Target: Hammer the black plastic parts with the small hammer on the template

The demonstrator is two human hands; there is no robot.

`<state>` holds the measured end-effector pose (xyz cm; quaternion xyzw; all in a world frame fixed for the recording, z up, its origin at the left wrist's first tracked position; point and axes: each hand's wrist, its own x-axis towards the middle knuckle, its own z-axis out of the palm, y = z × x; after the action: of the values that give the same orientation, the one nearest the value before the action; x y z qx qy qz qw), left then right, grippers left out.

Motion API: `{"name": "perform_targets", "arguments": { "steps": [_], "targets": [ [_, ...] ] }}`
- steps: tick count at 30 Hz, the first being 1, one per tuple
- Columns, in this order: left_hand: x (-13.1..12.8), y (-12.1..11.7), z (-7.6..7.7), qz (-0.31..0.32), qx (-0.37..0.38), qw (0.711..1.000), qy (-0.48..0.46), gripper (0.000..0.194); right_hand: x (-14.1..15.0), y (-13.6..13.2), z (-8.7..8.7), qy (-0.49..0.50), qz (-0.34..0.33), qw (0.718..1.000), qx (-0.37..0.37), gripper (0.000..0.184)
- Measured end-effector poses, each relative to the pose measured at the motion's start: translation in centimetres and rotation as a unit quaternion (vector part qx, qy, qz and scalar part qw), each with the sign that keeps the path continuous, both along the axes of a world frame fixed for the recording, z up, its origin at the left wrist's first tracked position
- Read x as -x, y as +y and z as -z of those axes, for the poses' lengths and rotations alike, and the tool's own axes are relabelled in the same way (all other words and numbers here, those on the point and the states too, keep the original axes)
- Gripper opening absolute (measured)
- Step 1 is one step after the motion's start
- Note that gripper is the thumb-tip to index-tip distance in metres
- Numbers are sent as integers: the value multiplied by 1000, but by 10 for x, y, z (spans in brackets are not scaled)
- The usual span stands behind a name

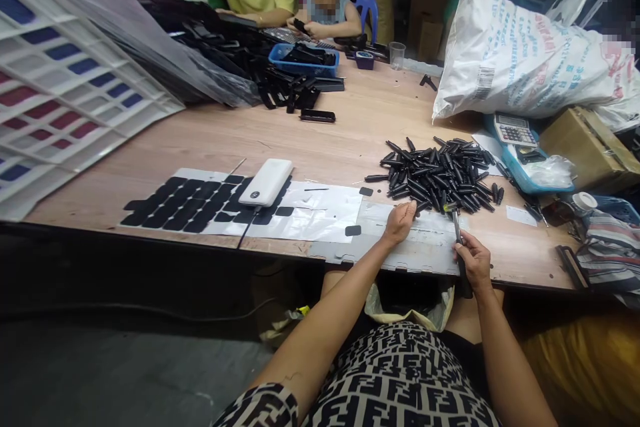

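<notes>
Crate (107,121), white, slatted: far left of the left hand, on the desk (210,140).
Black patches (187,203), in rows on a white sheet (320,230): well left of the left hand.
Power bank (266,180), white: left of the left hand, lying over some patches.
Tub (305,69), blue, filled with black pieces: well beyond and left of the left hand.
Left hand (400,221): fingers curled at the near edge of the pile; whether they grip a piece cannot be told.
Pile (440,173) of slim black parts: just beyond both hands.
Plate (425,250), grey: between and below the hands.
Tool (459,233), black handle: grasped in the right hand (473,260), head toward the pile.
Sack (520,57), white: well beyond and right of the right hand.
Calculator (515,130): nearer than the sack.
Cloth (613,247), striped: well right of the right hand.
</notes>
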<state>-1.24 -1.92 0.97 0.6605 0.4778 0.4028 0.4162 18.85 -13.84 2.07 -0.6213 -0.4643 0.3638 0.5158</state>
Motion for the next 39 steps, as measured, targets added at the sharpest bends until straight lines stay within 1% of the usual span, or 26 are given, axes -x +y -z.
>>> {"name": "perform_targets", "arguments": {
  "steps": [2,7,10,12,14,17,19,21,23,24,25,26,27,28,30,31,33,34,35,36,37,39],
  "targets": [
    [0,-1,0,-2,5,1000,-5,52,0,0,0,-2,-6,1000,4,47],
    [0,0,0,9,-12,1000,28,53,-2,0,2,-16,-11,1000,6,48],
    [1,0,-1,48,-35,997,54,53,-3,1,2,-18,-16,1000,4,48],
    [3,-7,-4,90,-66,989,99,50,-3,1,1,-10,-16,1000,1,48],
    [6,-20,-8,134,-103,975,147,45,-3,1,1,-4,-17,1000,0,47],
    [15,-52,-14,202,-148,951,181,32,-2,1,1,-4,-17,1000,-1,47],
    [22,-76,-15,230,-166,940,190,24,-2,1,1,-8,-17,1000,-2,47],
    [29,-94,-14,244,-178,934,193,20,-2,1,1,-11,-20,1000,-3,48],
    [33,-102,-14,253,-188,931,186,23,-1,0,1,-13,-23,1000,-5,48],
    [34,-99,-15,252,-190,931,181,27,-1,0,1,-15,-23,1000,-5,47],
    [34,-91,-17,241,-189,935,176,30,0,0,1,-16,-22,1000,-5,47],
    [33,-78,-20,217,-183,943,173,31,0,0,1,-18,-21,1000,-5,46],
    [33,-60,-24,181,-175,953,169,30,0,0,2,-20,-20,1000,-5,46],
    [33,-37,-28,129,-162,964,167,28,1,0,2,-21,-20,1000,-5,46],
    [35,22,-36,10,-144,978,154,27,1,-1,2,-24,-18,1000,-5,47],
    [38,54,-39,-55,-133,977,157,29,2,-1,2,-26,-17,1000,-5,47],
    [47,120,-40,-158,-103,964,187,40,2,-1,3,-30,-16,999,0,47],
    [53,150,-38,-184,-75,957,210,48,2,-1,3,-31,-17,999,2,47],
    [58,176,-34,-192,-42,953,232,56,2,-2,4,-31,-17,999,3,47],
    [62,199,-29,-179,-16,950,254,62,1,-2,5,-31,-15,999,2,48],
    [66,217,-24,-161,4,948,273,65,1,-2,6,-32,-15,999,0,48],
    [69,240,-10,-113,27,946,302,61,1,-3,8,-31,-13,999,-4,47]
  ]
}}
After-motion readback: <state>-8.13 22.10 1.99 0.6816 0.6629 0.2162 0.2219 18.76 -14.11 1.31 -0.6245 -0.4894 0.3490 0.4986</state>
